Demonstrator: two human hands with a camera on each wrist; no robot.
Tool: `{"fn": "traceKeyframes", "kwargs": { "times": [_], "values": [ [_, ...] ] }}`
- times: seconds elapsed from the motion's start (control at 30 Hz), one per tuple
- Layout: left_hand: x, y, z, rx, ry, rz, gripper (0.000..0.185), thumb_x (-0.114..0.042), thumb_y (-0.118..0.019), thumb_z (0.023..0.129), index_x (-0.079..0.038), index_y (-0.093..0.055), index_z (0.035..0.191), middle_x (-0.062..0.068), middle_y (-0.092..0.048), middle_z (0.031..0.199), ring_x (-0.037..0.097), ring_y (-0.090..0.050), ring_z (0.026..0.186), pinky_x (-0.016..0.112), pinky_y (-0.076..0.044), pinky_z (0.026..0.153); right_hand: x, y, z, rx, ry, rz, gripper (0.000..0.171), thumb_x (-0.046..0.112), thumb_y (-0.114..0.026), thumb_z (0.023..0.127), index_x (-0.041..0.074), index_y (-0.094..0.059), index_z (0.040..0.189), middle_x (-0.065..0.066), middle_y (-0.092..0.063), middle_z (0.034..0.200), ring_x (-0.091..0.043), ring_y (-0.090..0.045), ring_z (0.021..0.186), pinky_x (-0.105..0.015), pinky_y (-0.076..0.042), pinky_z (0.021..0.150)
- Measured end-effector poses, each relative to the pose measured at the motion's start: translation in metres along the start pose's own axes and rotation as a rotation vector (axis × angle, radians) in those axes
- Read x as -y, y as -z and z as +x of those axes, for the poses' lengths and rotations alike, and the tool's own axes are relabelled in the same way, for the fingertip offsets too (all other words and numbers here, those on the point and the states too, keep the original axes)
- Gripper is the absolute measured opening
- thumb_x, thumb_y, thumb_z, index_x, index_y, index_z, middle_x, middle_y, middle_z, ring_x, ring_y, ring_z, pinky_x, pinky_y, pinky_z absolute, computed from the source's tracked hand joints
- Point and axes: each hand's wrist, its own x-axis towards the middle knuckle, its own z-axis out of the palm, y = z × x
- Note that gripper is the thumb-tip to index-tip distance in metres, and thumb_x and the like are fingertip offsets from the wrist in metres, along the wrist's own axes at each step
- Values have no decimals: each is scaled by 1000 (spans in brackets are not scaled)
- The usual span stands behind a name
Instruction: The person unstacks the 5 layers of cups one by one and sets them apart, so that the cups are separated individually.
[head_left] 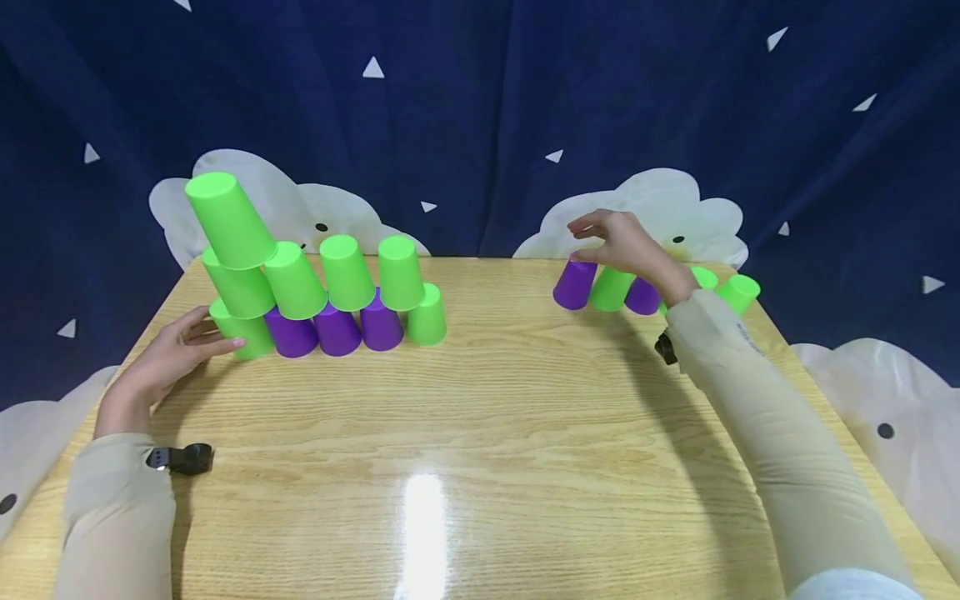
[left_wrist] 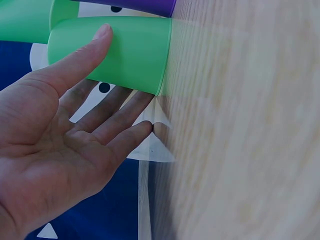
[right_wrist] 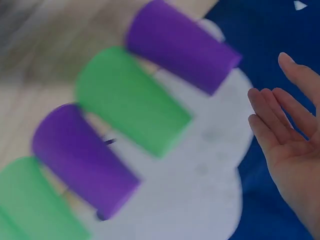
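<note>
Upside-down cups form a stack at the left of the table, with a bottom row of a green cup (head_left: pixel 251 335), several purple cups (head_left: pixel 337 332) and another green cup (head_left: pixel 427 317). A row of green cups (head_left: pixel 347 275) rests on these, and one green cup (head_left: pixel 230 221) tops the left end. My left hand (head_left: pixel 168 354) is at the leftmost bottom cup, thumb along its near side, fingers extended behind. Over at the right, my right hand (head_left: pixel 622 246) hovers with loose fingers just above a purple cup (head_left: pixel 574 287), holding nothing.
Beside that purple cup stand a green cup (right_wrist: pixel 132 102), a second purple cup (right_wrist: pixel 85 160) and more green cups (head_left: pixel 738 293), partly behind my right forearm. A dark blue curtain (head_left: pixel 465 125) with white clouds hangs behind the wooden table (head_left: pixel 487 417).
</note>
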Motion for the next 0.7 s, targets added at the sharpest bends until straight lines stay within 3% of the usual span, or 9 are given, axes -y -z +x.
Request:
{"fn": "traceKeyframes", "kwargs": {
  "times": [0.33,0.7],
  "values": [
    [0,0,0,2,6,-1,84,-29,-62,99,-3,-7,157,35,-22,151,55,-24,135,66,-20,109,88,-13,38,24,173,112,46,11,-79,84,-1,-63,125,-14,-62,125,-25,-61,115,-35,-43,105],
    [-1,-3,1,5,-1,-9,83,-25,-62,99,-2,-6,157,35,-23,151,54,-25,135,66,-21,109,194,-52,90,49,365,260,46,14,-78,86,1,-63,127,-9,-63,125,-14,-62,112,-18,-43,100]
  ]
}}
